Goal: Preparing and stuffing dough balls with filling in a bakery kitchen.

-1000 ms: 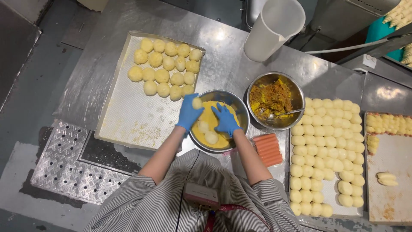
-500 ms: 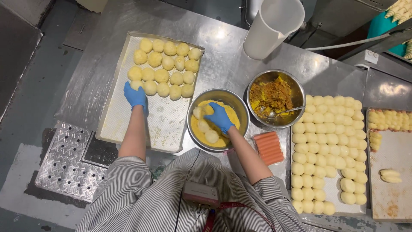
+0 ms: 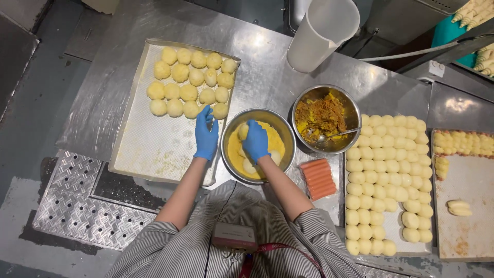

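Observation:
My right hand (image 3: 256, 140), in a blue glove, is down in a steel bowl (image 3: 284, 133) of yellow crumb coating and grips a pale dough ball (image 3: 243, 131). Other coated balls (image 3: 250, 166) lie in the bowl. My left hand (image 3: 206, 135), also gloved in blue, hovers with nothing in it over the right edge of a metal tray (image 3: 149, 149). It is just below the nearest of several rows of coated balls (image 3: 189, 77) on that tray.
A second steel bowl (image 3: 346, 101) holds brown filling and a spoon. To the right is a tray of uncoated dough balls (image 3: 386, 180), with a block of orange sausages (image 3: 318, 178) beside it. A white jug (image 3: 321, 33) stands behind and another tray (image 3: 465, 190) sits far right.
My left hand has moved from the tray's left side, by the rows of balls, to its right edge near the bowl. My right hand stays in the crumb bowl.

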